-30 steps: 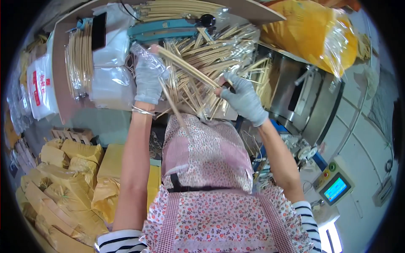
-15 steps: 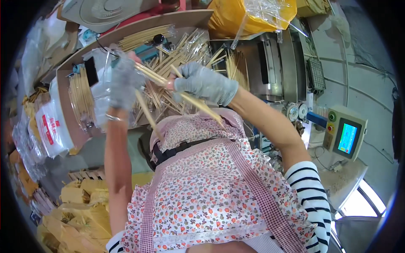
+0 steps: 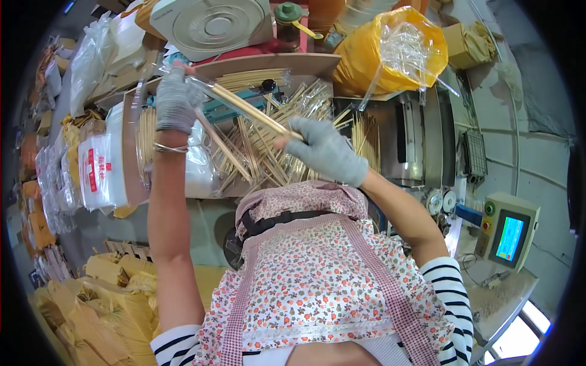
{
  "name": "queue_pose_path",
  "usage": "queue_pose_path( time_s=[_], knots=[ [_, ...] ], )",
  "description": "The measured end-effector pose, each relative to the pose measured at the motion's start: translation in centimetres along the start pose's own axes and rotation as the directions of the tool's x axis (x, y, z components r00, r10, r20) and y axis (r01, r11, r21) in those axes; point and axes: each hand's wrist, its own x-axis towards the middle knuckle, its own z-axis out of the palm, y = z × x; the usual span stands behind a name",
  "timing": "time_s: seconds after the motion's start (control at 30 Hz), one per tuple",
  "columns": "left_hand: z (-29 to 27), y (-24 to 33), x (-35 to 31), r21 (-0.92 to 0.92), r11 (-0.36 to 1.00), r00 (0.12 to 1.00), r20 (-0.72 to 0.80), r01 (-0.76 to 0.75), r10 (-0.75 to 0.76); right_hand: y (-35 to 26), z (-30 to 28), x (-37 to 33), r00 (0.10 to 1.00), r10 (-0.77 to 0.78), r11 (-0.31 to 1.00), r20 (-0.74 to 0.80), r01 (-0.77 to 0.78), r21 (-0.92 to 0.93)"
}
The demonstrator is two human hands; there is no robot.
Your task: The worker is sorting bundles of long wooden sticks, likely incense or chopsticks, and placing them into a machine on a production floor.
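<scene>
Both my hands wear grey gloves with bare fingertips. My left hand (image 3: 177,100) is closed at the upper left, around the far end of a clear plastic sleeve. Pale wooden chopsticks (image 3: 247,110) slant inside that sleeve, down toward my right. Their near end lies between the thumb and fingers of my right hand (image 3: 326,149). More pale sticks (image 3: 226,149) slope down from beneath my left hand; its fingers hide their upper end. Below both hands, a shallow cardboard box (image 3: 296,63) holds many loose sticks (image 3: 265,146) and sleeved ones.
A yellow bag (image 3: 366,58) of clear wrappers stands behind the box. A white appliance (image 3: 213,27) and a green-lidded jar (image 3: 288,15) sit at the back. Right of the box is a metal machine (image 3: 412,140) with a control screen (image 3: 511,236). White plastic packs (image 3: 101,171) lie left.
My right hand has moved down and right, away from my left. The sticks that jutted below my right hand no longer show there. The view has shifted, so the box sits lower and further right.
</scene>
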Motion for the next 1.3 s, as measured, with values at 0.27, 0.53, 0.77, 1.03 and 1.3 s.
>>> queue_pose_path(
  time_s=[0.27, 0.53, 0.77, 1.03, 1.3],
  knots=[
    [-11.0, 6.5, 6.4, -0.246, 0.953, 0.972, -0.192, -0.178, 0.132, 3.9, -3.3, -4.4, 0.974, -0.187, 0.968, 0.126, 0.205, -0.147],
    [-7.9, 6.4, 0.2, 0.032, 0.988, 0.986, -0.068, -0.152, 0.154, 5.8, -7.1, -7.4, 0.962, 0.2, 0.564, 0.183, -0.266, 0.782],
    [4.0, 0.0, -5.1, 0.027, 0.999, 0.917, 0.396, 0.027, -0.035, 4.3, -6.6, -7.1, 0.961, 0.242, 0.668, 0.134, -0.265, 0.695],
    [8.1, -1.2, -6.4, 0.006, 0.986, 0.904, 0.398, 0.166, -0.155, 3.2, -5.0, -6.8, 0.972, 0.234, 0.916, -0.004, -0.219, 0.335],
    [7.5, -0.8, -7.2, 0.038, 0.989, 0.879, 0.454, 0.142, -0.144, 1.4, -3.3, -6.8, 0.946, -0.14, 0.981, -0.291, 0.092, -0.172]
  ],
)
